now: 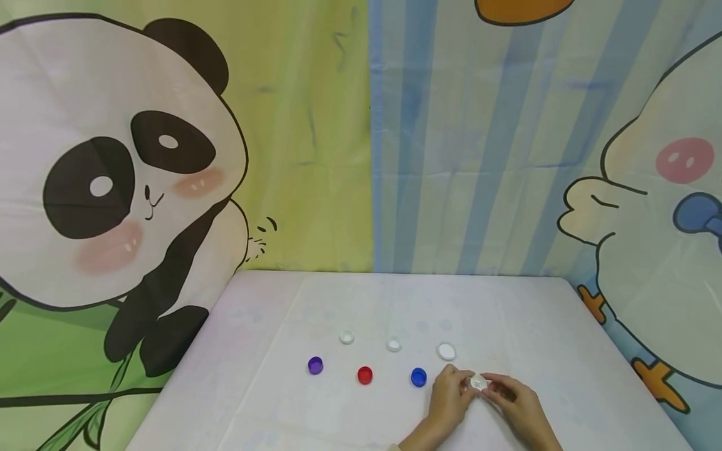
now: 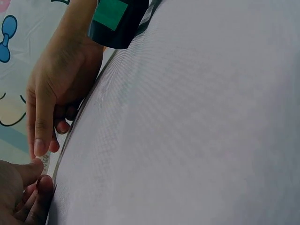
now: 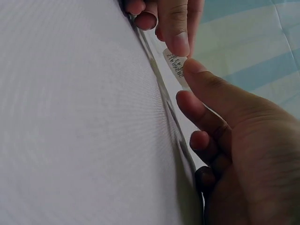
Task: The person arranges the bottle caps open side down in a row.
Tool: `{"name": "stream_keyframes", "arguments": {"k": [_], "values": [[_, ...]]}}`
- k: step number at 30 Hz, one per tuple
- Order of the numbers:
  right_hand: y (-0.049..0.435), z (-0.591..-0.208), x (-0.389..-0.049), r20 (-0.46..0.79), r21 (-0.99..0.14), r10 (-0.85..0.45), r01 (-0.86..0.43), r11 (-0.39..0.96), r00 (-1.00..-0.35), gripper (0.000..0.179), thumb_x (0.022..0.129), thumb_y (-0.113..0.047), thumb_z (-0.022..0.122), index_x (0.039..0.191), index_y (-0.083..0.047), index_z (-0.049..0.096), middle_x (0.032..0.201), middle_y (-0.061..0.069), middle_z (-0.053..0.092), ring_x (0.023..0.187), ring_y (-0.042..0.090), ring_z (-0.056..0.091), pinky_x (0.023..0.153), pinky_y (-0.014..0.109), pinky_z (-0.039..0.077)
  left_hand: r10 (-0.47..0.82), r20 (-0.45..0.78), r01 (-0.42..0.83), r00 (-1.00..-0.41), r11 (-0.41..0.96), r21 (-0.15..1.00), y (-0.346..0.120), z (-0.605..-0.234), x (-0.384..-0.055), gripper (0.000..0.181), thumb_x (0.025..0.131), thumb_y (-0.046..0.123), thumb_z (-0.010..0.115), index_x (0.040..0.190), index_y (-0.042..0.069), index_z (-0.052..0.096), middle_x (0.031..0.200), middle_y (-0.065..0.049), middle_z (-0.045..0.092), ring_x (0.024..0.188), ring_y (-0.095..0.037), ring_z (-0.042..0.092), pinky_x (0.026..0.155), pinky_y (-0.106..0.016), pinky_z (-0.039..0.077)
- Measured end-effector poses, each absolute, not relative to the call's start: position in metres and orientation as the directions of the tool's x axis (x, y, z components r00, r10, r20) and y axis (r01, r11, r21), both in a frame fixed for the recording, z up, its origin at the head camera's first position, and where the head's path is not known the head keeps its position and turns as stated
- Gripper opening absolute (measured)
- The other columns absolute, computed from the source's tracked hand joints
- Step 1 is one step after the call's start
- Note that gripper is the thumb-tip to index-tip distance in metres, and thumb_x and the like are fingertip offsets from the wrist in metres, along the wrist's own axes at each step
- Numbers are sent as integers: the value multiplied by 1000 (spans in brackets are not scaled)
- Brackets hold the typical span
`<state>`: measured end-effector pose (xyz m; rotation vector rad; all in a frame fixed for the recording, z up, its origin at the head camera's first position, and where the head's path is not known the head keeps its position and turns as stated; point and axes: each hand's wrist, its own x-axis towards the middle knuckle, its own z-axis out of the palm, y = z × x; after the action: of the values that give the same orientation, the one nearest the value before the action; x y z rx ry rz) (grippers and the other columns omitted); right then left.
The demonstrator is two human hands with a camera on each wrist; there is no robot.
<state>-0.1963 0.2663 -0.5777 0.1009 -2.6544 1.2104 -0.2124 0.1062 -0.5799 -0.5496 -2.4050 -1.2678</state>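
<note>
In the head view my left hand [image 1: 449, 396] and right hand [image 1: 519, 404] meet above the front right of the table. Between their fingertips they pinch a small white round cap [image 1: 478, 382] from both sides. Dark printed digits mark the white cap's side [image 3: 175, 64] in the right wrist view, where the right thumb lies along its edge. Left of the hands sit a blue cap [image 1: 418, 377], a red cap [image 1: 365, 375] and a purple cap [image 1: 315, 365]. A white disc-shaped lid [image 1: 446, 351] rests just behind the left hand.
Two more white round pieces, one at the left [image 1: 346, 337] and one in the middle [image 1: 393, 344], lie behind the coloured caps. A white cloth covers the table [image 1: 271, 401]. Cartoon-printed curtains [image 1: 316, 138] hang behind it. A dark wrist device [image 2: 117, 21] is on the right wrist.
</note>
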Motion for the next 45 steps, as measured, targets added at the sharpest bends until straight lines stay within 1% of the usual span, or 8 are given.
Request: {"name": "stream_keyframes", "arguments": {"k": [7,13,16,21,27,34,39,45], "values": [[263,-570,-197,281,-764,27,-207,611,-959,29,78,-23,69,104,-13,66,70,-8,57,54,5,48,51,20,41,184,477,510,-859,371,776,103,-575,-216,26,73,7,72,98,6,67,74,1,51,49,14,41,41,-3,35],[257,-548,-194,354,-730,24,-260,633,-935,25,77,-21,70,102,-15,66,65,-9,55,53,3,42,46,20,36,210,495,537,-843,273,798,94,-559,-218,27,75,10,70,102,7,66,76,-5,53,53,13,45,43,-5,39],[253,-536,-191,419,-715,18,-317,623,-908,25,76,-17,71,101,-15,66,64,-8,54,53,4,39,43,24,32,239,531,579,-813,229,783,85,-543,-217,27,76,13,70,102,7,67,77,-6,53,55,11,47,45,-6,41],[244,-502,-183,465,-692,11,-355,629,-885,26,75,-17,72,101,-18,65,65,-9,52,56,5,39,45,24,33,272,606,660,-748,197,726,71,-511,-212,27,78,19,67,102,7,67,75,-4,53,56,5,50,47,-7,42],[216,-441,-158,544,-671,-5,-438,598,-839,28,72,1,71,99,-5,66,64,-7,51,57,5,38,47,19,31,296,675,737,-676,275,617,53,-475,-204,29,82,29,61,105,12,67,62,5,44,54,3,34,46,-7,31],[203,-421,-149,556,-683,-45,-488,544,-830,31,72,5,69,102,0,64,61,-7,46,53,5,38,44,20,32,274,636,691,-721,223,687,41,-459,-194,29,82,32,62,106,17,67,60,6,36,53,2,28,46,-10,26],[197,-419,-147,533,-700,-33,-463,543,-846,32,72,1,71,103,-3,64,57,-7,40,48,3,35,39,20,29,255,642,690,-723,212,692,38,-460,-194,29,81,30,64,105,14,67,57,4,34,53,2,28,45,-10,25],[194,-423,-146,593,-661,-39,-514,547,-804,33,70,4,71,102,-1,63,53,-7,37,43,0,29,35,17,25,270,652,702,-709,187,687,35,-457,-192,27,81,21,65,104,8,67,53,1,35,51,-1,29,46,-9,24]]}}
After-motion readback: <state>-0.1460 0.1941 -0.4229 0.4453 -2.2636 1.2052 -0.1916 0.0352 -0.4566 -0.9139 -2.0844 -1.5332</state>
